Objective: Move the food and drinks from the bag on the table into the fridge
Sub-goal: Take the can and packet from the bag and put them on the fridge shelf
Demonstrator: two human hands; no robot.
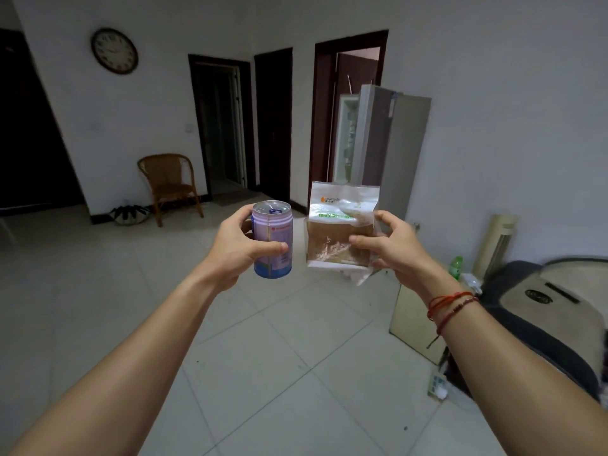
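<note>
Left hand [235, 246] fingers round upright purple can [272, 240], right hand [391, 248] pinching clear packet [342, 225] w/ brown food.

open tiled floor [279, 340] ahead, fridge [388, 143] door ajar

I see two bare forearms, no sleeves, no watch, no rings that I can make out. Left hand [235, 246] & wrist: nothing worn. Right hand [391, 248]: wrist carries thin red string bracelets [449, 299], several loops, plus a darker red beaded-looking cord beside them w/ a loose end hanging off the underside. Nails short, unpainted as far as I can tell.
</note>
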